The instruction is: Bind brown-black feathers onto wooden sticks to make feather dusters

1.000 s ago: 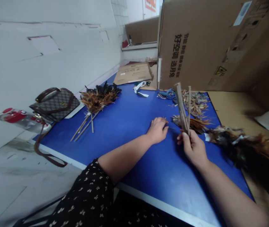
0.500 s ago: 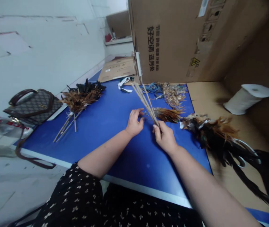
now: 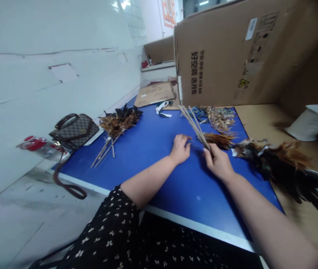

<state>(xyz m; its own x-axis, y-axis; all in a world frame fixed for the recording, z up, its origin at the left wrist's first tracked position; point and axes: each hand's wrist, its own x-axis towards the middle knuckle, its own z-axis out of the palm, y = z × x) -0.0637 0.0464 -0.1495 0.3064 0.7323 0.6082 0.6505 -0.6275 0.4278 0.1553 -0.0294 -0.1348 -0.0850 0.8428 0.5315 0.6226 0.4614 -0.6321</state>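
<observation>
My right hand is closed around the lower ends of several thin wooden sticks, which slant up and away to the left, fanned slightly apart. To the left of them, my left hand hovers over the blue table with thumb and fingers drawn together. A faint thin line shows at its fingertips, too fine to name. Just behind the sticks lies a bunch of brown feathers. Beyond it are mottled pale feathers and a blue tangle. Left of my hands rests a feather bundle on sticks.
Black and brown feathers spread over the right edge of the blue table. A white spool stands by a large cardboard box. On the left are a handbag and a bottle. White ribbon lies farther back.
The view has swung left and up, so the scene sits farther right and lower. My right hand still holds the sticks, and my left hand stays beside them.
</observation>
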